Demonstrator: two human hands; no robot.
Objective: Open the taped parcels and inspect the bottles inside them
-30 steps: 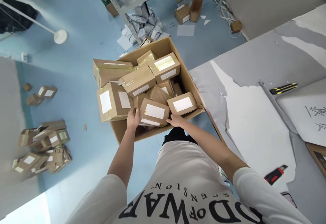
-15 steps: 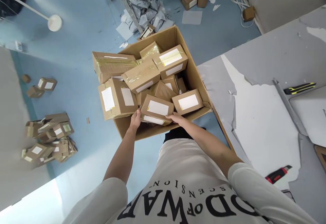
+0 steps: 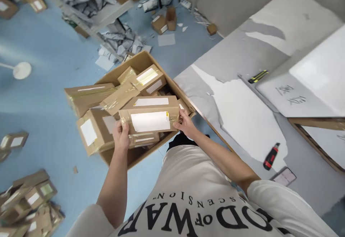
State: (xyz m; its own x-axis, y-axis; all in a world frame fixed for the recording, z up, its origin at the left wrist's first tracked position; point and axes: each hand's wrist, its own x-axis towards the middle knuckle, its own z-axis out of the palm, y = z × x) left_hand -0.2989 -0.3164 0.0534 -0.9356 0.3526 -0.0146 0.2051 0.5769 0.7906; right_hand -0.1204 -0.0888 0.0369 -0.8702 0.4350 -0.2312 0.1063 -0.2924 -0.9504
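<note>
Brown taped cardboard parcel (image 3: 150, 119) with a white label sits lifted above the large open cardboard carton (image 3: 140, 60) of parcels, left hand (image 3: 121, 136) clamping its nine o'clock end, right hand (image 3: 184, 122) fingers curled around its three o'clock end.

A long brown cardboard parcel with a white label (image 3: 149, 120) sits between the left hand (image 3: 121, 136) and the right hand (image 3: 184, 122), above a large open cardboard carton (image 3: 129, 156) on the floor. Smaller taped cardboard parcels (image 3: 91, 134) lie in the carton. A grey worktable (image 3: 242, 118) stands right of it, bearing a red-and-black utility knife (image 3: 270, 156) and, farther back, a yellow-and-black cutter (image 3: 258, 76).
</note>
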